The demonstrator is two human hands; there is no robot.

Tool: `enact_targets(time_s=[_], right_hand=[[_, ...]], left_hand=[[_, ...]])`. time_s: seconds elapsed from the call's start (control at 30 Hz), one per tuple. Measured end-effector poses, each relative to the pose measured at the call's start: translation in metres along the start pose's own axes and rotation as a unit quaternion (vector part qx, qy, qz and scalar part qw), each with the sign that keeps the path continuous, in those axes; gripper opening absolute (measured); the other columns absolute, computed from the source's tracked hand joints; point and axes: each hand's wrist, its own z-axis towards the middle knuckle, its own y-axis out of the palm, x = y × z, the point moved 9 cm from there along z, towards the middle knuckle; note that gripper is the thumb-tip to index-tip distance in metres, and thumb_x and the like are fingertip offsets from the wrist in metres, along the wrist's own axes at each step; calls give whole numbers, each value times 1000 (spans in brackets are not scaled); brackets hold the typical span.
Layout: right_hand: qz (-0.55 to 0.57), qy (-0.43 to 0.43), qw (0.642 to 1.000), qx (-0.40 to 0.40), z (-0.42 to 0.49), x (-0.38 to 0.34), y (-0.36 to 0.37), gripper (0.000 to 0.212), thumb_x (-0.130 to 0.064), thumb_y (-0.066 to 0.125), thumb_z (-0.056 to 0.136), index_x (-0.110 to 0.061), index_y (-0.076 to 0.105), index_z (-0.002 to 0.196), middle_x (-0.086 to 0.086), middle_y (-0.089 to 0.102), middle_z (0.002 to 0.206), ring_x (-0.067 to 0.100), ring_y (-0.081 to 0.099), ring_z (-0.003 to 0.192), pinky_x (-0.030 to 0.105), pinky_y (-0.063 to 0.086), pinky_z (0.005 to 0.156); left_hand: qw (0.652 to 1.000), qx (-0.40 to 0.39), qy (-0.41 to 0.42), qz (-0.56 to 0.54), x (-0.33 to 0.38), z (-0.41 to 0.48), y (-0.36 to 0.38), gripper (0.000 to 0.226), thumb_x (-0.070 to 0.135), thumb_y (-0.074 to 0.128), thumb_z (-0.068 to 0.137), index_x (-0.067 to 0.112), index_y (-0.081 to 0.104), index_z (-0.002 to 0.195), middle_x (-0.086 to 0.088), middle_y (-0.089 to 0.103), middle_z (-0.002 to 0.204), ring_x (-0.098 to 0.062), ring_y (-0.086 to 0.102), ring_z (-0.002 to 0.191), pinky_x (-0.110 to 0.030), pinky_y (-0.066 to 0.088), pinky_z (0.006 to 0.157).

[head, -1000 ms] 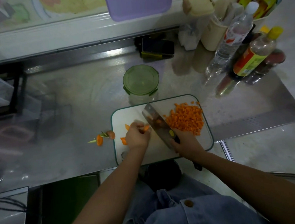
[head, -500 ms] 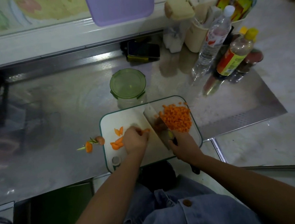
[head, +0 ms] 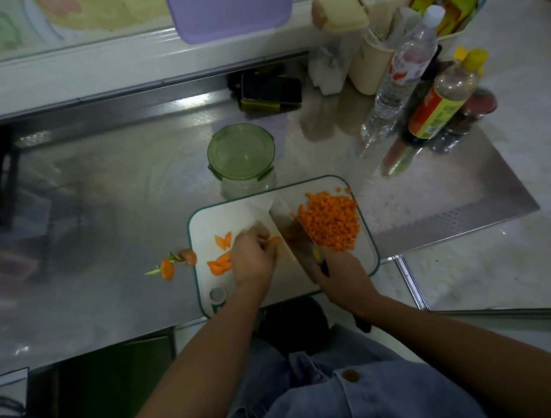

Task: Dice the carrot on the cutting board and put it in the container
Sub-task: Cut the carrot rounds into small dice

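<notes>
A white cutting board [head: 244, 213] with a green rim lies on the steel counter. A pile of diced carrot [head: 332, 222] covers its right side. My left hand [head: 253, 259] pins a thin carrot piece [head: 274, 241] at the board's middle. My right hand [head: 341, 274] grips the handle of a cleaver [head: 291, 232], whose blade rests between the piece and the pile. Uncut carrot slices [head: 220, 262] lie left of my left hand. A glass container with a green lid [head: 241, 152] stands just behind the board, lid on.
Carrot ends with green stems [head: 172, 266] lie on the counter left of the board. Bottles [head: 441, 101] and a beige holder [head: 368, 67] crowd the back right. A phone [head: 270, 89] leans at the back. The counter edge runs just below the board.
The view has shifted a little, so everything sits slightly further left in frame. My hands and the cleaver stay at the board's middle, by the carrot piece.
</notes>
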Motion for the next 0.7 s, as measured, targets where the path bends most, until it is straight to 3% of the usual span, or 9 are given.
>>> enact_targets(time_s=[0.13, 0.23, 0.37, 0.5, 0.6, 0.7], right_hand=[[6, 0, 1000, -3, 1, -4, 4, 9, -18, 52, 92, -11, 49, 87, 2, 44, 63, 23, 48, 59, 39, 42, 56], [9, -15, 1000, -12, 7, -12, 6, 12, -17, 52, 92, -15, 46, 82, -1, 42, 62, 21, 46, 58, 39, 39, 55], [-22, -35, 999, -20, 15, -17, 7, 12, -20, 52, 93, -8, 53, 91, 10, 56, 72, 26, 53, 63, 30, 30, 55], [-35, -50, 998, -8, 19, -18, -1, 15, -23, 51, 94, -8, 54, 96, 12, 61, 74, 27, 57, 66, 33, 38, 53], [-45, -54, 998, -7, 16, -15, -2, 16, -23, 51, 94, -8, 55, 99, 11, 61, 75, 28, 59, 66, 36, 43, 55], [-54, -54, 997, -29, 10, -16, 6, 15, -22, 51, 93, -10, 54, 102, 10, 60, 76, 28, 58, 68, 32, 39, 54]], left_hand=[[999, -4, 8, 32, 2, -2, 4, 13, 25, 69, 82, 14, 67, 88, -7, 69, 85, -25, 64, 83, -38, 50, 75], [1000, -7, -23, 15, -3, -3, 5, 13, 23, 70, 81, 13, 68, 87, -7, 70, 88, -25, 64, 85, -35, 50, 77], [998, 3, -58, 2, -9, -7, 1, 14, 24, 68, 83, 12, 66, 90, -6, 70, 90, -24, 65, 86, -29, 44, 72], [993, 26, -113, -1, -21, -13, -7, 22, 27, 63, 87, 8, 67, 97, -10, 70, 96, -28, 64, 91, -29, 44, 70], [990, 8, -139, -1, -25, -15, -4, 28, 34, 63, 87, 8, 73, 87, -12, 72, 90, -28, 65, 85, -27, 39, 63], [987, -1, -156, -25, -25, -16, 5, 29, 38, 67, 83, 12, 74, 92, -9, 73, 93, -27, 66, 89, -29, 46, 72]])
